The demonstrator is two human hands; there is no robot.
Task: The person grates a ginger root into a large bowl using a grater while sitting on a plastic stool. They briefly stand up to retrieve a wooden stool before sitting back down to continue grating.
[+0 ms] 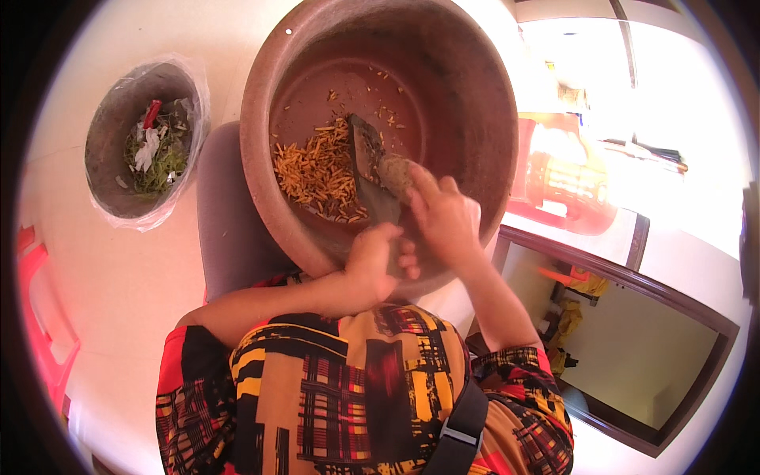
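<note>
A wide brown tub [261, 101] stands before me, tilted open towards me. Inside it a flat slicer or grater board [363, 145] leans down from the near side, its lower end among orange-yellow shreds [317, 172]. My left hand [374, 255] grips the near end of that board at the tub's near rim. In my right hand [448, 217] is a brownish lump [396, 175], which looks like a root vegetable. It lies against the board or just over its right edge; contact cannot be made out.
On the left is a bin [110, 166] lined with clear plastic, holding green scraps and wrappers. A grey chair seat [222, 219] is beside the tub. To the right are an orange plastic container [564, 178] and a dark-framed mirror or glass panel [641, 350]. A red plastic stool [44, 309] shows far left.
</note>
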